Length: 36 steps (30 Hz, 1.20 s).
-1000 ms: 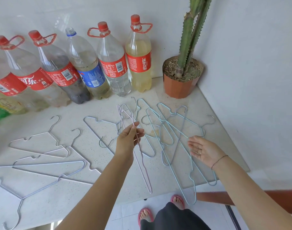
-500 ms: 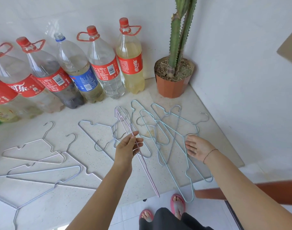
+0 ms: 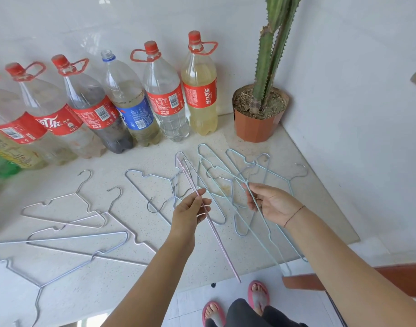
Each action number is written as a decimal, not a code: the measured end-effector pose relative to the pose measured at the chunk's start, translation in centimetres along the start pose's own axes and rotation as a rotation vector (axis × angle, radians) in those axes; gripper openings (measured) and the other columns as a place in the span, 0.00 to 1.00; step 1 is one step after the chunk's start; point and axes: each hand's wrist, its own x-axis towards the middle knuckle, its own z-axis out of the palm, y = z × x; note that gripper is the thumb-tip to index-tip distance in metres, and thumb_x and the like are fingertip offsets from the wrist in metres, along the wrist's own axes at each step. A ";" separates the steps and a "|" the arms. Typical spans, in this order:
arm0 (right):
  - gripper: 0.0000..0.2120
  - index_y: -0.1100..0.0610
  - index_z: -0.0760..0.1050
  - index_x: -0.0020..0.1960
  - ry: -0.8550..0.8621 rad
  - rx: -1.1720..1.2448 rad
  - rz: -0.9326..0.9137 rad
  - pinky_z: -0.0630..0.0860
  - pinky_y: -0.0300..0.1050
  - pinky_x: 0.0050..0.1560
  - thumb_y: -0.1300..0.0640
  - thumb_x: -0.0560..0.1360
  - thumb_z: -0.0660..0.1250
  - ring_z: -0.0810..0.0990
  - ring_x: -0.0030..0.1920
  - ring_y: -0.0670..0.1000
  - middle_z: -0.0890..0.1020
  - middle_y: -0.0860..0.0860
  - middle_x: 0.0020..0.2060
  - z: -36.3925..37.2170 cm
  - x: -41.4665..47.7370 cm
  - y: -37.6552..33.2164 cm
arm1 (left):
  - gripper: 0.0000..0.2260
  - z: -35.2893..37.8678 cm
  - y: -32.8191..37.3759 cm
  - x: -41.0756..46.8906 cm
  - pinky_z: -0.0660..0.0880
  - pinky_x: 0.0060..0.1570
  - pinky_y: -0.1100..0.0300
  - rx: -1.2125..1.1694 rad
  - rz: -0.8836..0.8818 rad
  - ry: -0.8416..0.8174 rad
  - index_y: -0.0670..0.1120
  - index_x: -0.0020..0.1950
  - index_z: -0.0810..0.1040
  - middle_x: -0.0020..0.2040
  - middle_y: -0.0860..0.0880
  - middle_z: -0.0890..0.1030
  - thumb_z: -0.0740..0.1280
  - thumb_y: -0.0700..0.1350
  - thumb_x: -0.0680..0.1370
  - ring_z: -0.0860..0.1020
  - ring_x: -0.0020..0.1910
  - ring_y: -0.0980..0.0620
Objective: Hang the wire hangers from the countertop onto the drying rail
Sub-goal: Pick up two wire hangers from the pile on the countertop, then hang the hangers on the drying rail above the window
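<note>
Several wire hangers lie spread over the white countertop (image 3: 202, 265). My left hand (image 3: 190, 212) pinches a pink wire hanger (image 3: 222, 246) that slants from the middle of the counter down past its front edge. My right hand (image 3: 270, 204) grips the wire of a pale blue hanger (image 3: 263, 230), part of an overlapping pile of blue hangers (image 3: 228, 175) near the corner. Silver hangers (image 3: 67, 208) lie flat at the left. No drying rail is in view.
A row of large plastic bottles (image 3: 164, 97) stands along the back wall. A cactus in an orange pot (image 3: 259, 119) sits in the right corner by the side wall. Below the counter edge are my feet in pink sandals (image 3: 257, 296) and a red-brown ledge (image 3: 396, 277).
My right hand, flat on the blue hangers before, has curled round one blue hanger's wire and lifted slightly. My left hand keeps its hold on the pink hanger.
</note>
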 end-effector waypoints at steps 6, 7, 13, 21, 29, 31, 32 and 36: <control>0.08 0.59 0.79 0.51 -0.107 -0.002 -0.039 0.73 0.37 0.35 0.63 0.76 0.62 0.74 0.36 0.47 0.78 0.51 0.37 3.2 -0.9 -0.3 | 0.11 -1.5 1.5 -1.5 0.71 0.41 0.63 -0.009 0.023 -0.002 0.48 0.59 0.79 0.40 0.51 0.80 0.61 0.38 0.80 0.77 0.35 0.56; 0.09 0.59 0.78 0.52 -0.125 -0.001 -0.049 0.73 0.36 0.34 0.63 0.76 0.61 0.75 0.37 0.47 0.78 0.51 0.37 3.6 -1.1 -0.4 | 0.11 -1.9 1.8 -1.9 0.70 0.40 0.63 -0.011 0.031 0.002 0.48 0.59 0.78 0.40 0.51 0.80 0.61 0.38 0.80 0.76 0.35 0.56; 0.11 0.55 0.78 0.54 -0.253 -0.022 -0.072 0.74 0.36 0.36 0.63 0.77 0.59 0.77 0.36 0.45 0.79 0.50 0.39 7.1 -2.9 -1.4 | 0.11 -4.5 3.3 -4.2 0.68 0.40 0.63 -0.020 0.111 0.062 0.48 0.58 0.79 0.36 0.54 0.80 0.62 0.38 0.79 0.75 0.33 0.57; 0.13 0.55 0.76 0.58 -0.511 -0.078 0.060 0.76 0.36 0.35 0.63 0.77 0.60 0.78 0.36 0.45 0.79 0.50 0.39 11.8 -5.4 -0.4 | 0.12 -7.1 3.6 -10.7 0.68 0.39 0.63 -0.055 0.254 0.327 0.48 0.59 0.79 0.35 0.54 0.80 0.62 0.38 0.79 0.75 0.32 0.57; 0.13 0.56 0.76 0.59 -0.773 -0.283 0.144 0.76 0.36 0.37 0.62 0.76 0.60 0.77 0.40 0.46 0.79 0.50 0.41 14.8 -11.2 2.3 | 0.10 -8.7 1.8 -22.5 0.68 0.38 0.64 -0.111 0.378 0.631 0.49 0.56 0.80 0.36 0.53 0.80 0.63 0.38 0.79 0.76 0.33 0.56; 0.12 0.55 0.78 0.56 -0.845 -0.316 0.173 0.76 0.36 0.38 0.63 0.75 0.61 0.77 0.39 0.46 0.79 0.50 0.40 15.6 -13.2 3.4 | 0.11 -8.9 1.0 -26.1 0.68 0.38 0.64 -0.131 0.405 0.715 0.48 0.56 0.80 0.36 0.53 0.80 0.63 0.38 0.79 0.75 0.33 0.56; 0.12 0.55 0.79 0.54 -0.877 -0.330 0.193 0.76 0.36 0.37 0.63 0.74 0.62 0.77 0.38 0.46 0.78 0.50 0.39 16.0 -14.3 4.0 | 0.11 -8.9 0.6 -28.0 0.68 0.38 0.63 -0.143 0.417 0.756 0.47 0.57 0.80 0.37 0.53 0.80 0.63 0.37 0.79 0.75 0.33 0.56; 0.12 0.54 0.81 0.50 -1.026 -0.431 0.249 0.73 0.36 0.32 0.60 0.69 0.65 0.75 0.31 0.45 0.77 0.49 0.33 17.7 -19.5 7.0 | 0.10 -8.9 -0.6 -36.1 0.70 0.39 0.64 -0.182 0.454 0.903 0.43 0.57 0.80 0.37 0.50 0.80 0.63 0.36 0.79 0.75 0.33 0.55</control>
